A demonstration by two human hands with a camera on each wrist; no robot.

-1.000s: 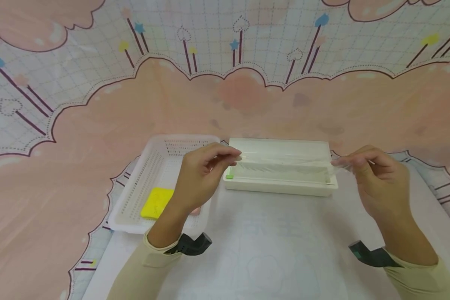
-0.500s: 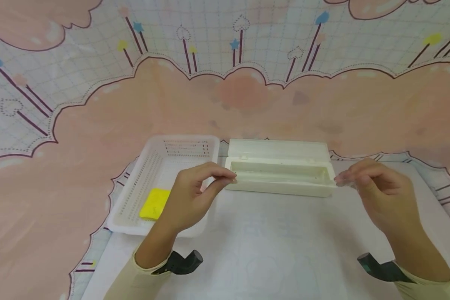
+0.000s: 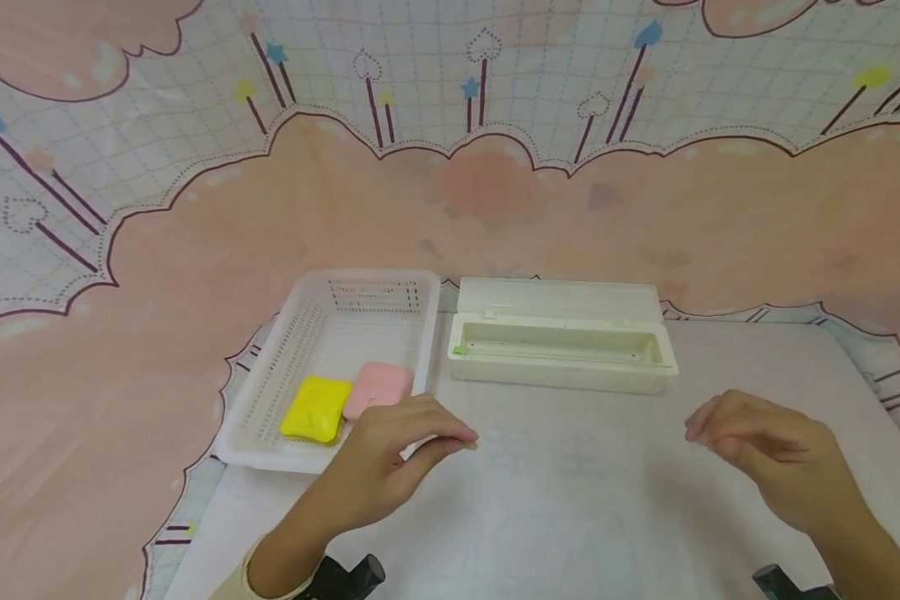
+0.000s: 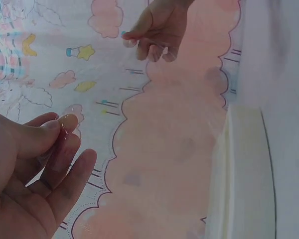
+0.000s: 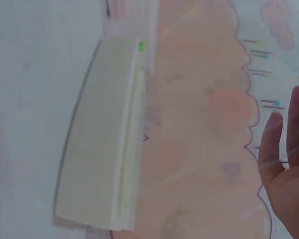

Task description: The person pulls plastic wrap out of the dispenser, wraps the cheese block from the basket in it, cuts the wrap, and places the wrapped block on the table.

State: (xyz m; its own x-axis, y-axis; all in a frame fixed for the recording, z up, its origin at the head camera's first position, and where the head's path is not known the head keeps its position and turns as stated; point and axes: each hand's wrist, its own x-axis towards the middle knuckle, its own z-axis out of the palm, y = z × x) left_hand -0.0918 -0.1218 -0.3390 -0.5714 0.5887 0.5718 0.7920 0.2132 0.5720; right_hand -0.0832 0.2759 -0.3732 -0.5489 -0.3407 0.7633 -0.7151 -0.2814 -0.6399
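My left hand [image 3: 397,462] pinches one edge of a see-through sheet of cling film [image 5: 177,179] between thumb and fingertips. Opposite it, my right hand [image 3: 772,467] pinches the film's other side; both hands are raised over the white table, in front of the dispenser. The film itself is almost invisible in the head view, but faint creases and glints show in the wrist views. Behind the hands stands a long cream-white cling film dispenser [image 3: 555,375] with its lid [image 3: 558,300] tipped back. A small green slider [image 3: 460,350] sits at its left end. Whether the film still joins the dispenser, I cannot tell.
Left of the dispenser stands a white perforated basket [image 3: 270,392]. In it lie a yellow pack [image 3: 315,408] and a pink block [image 3: 378,387], side by side. A patterned cloth [image 3: 495,217] covers the wall behind the white table [image 3: 570,517].
Both hands have drawn back from the dispenser toward the body and down in the head view, still pinching the film. The dispenser's trough and the pink block now show more fully.
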